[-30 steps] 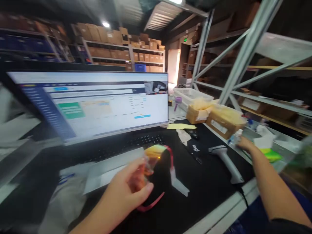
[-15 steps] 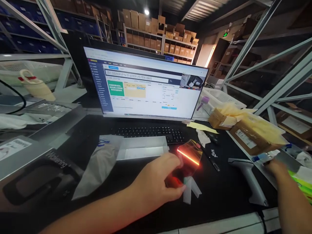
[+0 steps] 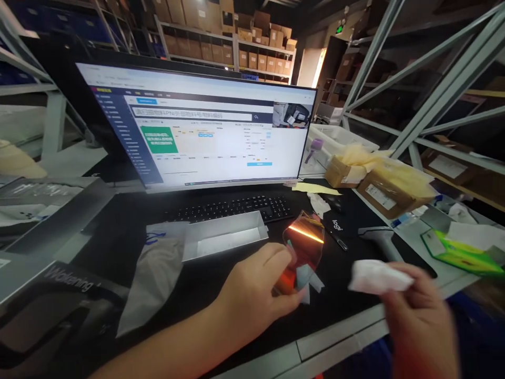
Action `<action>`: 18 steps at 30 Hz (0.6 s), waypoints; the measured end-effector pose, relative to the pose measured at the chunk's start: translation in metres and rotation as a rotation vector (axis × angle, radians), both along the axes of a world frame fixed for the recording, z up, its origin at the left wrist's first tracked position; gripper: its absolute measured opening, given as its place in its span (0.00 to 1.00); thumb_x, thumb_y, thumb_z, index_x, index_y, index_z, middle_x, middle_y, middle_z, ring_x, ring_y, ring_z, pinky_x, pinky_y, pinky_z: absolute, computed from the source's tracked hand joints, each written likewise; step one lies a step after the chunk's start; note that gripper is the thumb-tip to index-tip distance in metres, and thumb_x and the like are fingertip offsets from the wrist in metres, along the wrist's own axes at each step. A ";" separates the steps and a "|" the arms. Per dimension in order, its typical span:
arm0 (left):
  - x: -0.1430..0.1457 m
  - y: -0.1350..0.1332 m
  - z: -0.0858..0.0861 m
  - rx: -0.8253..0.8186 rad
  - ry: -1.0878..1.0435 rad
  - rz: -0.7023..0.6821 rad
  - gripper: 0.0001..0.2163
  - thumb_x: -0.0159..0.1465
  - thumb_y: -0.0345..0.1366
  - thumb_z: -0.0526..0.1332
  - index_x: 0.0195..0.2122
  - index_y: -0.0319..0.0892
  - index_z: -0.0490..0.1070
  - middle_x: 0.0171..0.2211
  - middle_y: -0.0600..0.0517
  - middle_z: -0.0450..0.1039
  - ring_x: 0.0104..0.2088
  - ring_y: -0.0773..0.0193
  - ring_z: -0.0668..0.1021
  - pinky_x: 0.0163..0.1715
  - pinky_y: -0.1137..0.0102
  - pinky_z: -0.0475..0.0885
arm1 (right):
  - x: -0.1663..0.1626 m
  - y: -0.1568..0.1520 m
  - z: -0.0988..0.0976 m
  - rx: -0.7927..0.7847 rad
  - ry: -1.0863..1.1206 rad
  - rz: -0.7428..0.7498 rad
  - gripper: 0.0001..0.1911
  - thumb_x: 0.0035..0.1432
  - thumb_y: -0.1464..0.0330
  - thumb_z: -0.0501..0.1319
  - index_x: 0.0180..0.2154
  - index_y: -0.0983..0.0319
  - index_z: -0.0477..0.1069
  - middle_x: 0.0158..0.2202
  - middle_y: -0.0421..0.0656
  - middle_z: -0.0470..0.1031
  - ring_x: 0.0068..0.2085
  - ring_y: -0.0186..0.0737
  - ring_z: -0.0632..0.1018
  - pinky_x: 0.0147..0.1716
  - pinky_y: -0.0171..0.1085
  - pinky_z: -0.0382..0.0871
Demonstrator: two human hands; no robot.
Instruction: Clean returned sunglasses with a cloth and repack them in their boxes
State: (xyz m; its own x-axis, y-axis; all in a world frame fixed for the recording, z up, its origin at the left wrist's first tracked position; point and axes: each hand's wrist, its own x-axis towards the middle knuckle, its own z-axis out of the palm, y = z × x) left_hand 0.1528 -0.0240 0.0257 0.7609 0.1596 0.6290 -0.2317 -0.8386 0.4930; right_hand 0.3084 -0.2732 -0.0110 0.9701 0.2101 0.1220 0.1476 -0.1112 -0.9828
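Note:
My left hand [image 3: 252, 284] is closed on an orange-red mirrored lens [image 3: 304, 247], gripping its near left edge between thumb and fingers. A bright streak of light reflects off its upper part. Pale translucent film tabs [image 3: 310, 276] stick out at its lower end, by my thumb. To the right, my right hand [image 3: 422, 310] pinches a crumpled white tissue [image 3: 374, 276], held apart from the lens. Behind my left hand lies an open silvery-white box [image 3: 226, 237], with a grey cloth pouch [image 3: 155, 279] beside it.
A monitor [image 3: 205, 131] and keyboard [image 3: 236, 208] stand at the back. A barcode scanner [image 3: 381, 239] and black pen [image 3: 337, 239] lie right. Beyond are cardboard boxes [image 3: 381, 197] and a green tissue pack [image 3: 453, 252]. A black box [image 3: 51, 310] sits at left.
My right hand has come in from the far right and now holds a white tissue. My left hand keeps hold of the lens, which has tilted slightly. The view has shifted.

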 end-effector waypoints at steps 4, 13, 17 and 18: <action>-0.004 -0.003 -0.004 0.011 0.017 -0.008 0.14 0.65 0.39 0.65 0.48 0.43 0.66 0.45 0.48 0.74 0.38 0.63 0.80 0.35 0.74 0.78 | -0.050 0.093 0.009 0.437 0.297 0.463 0.17 0.46 0.63 0.77 0.37 0.58 0.75 0.30 0.39 0.77 0.27 0.36 0.75 0.28 0.33 0.71; -0.012 -0.008 -0.013 0.085 0.100 0.023 0.13 0.60 0.30 0.63 0.46 0.44 0.68 0.35 0.53 0.70 0.26 0.67 0.77 0.23 0.76 0.74 | -0.066 0.116 0.004 0.704 0.637 0.627 0.17 0.38 0.74 0.79 0.30 0.60 0.75 0.27 0.38 0.78 0.27 0.31 0.76 0.29 0.28 0.72; -0.011 -0.010 -0.010 0.128 0.088 0.034 0.16 0.59 0.29 0.62 0.48 0.44 0.68 0.35 0.52 0.71 0.27 0.64 0.79 0.22 0.75 0.74 | -0.058 0.115 0.013 0.731 0.645 0.529 0.22 0.40 0.70 0.78 0.40 0.59 0.78 0.34 0.41 0.79 0.32 0.37 0.78 0.32 0.32 0.76; -0.011 -0.010 -0.010 0.127 0.095 0.034 0.14 0.58 0.29 0.62 0.46 0.44 0.69 0.34 0.52 0.71 0.27 0.64 0.79 0.22 0.75 0.74 | -0.057 0.115 0.014 0.728 0.646 0.523 0.23 0.40 0.70 0.78 0.41 0.58 0.78 0.35 0.41 0.79 0.33 0.37 0.78 0.33 0.33 0.76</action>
State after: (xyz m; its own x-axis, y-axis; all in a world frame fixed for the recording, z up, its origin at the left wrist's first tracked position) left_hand 0.1421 -0.0341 0.0161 0.8133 0.1099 0.5714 -0.1598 -0.9021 0.4009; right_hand 0.2512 -0.1583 0.0030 0.7082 0.6966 -0.1148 -0.5573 0.4518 -0.6966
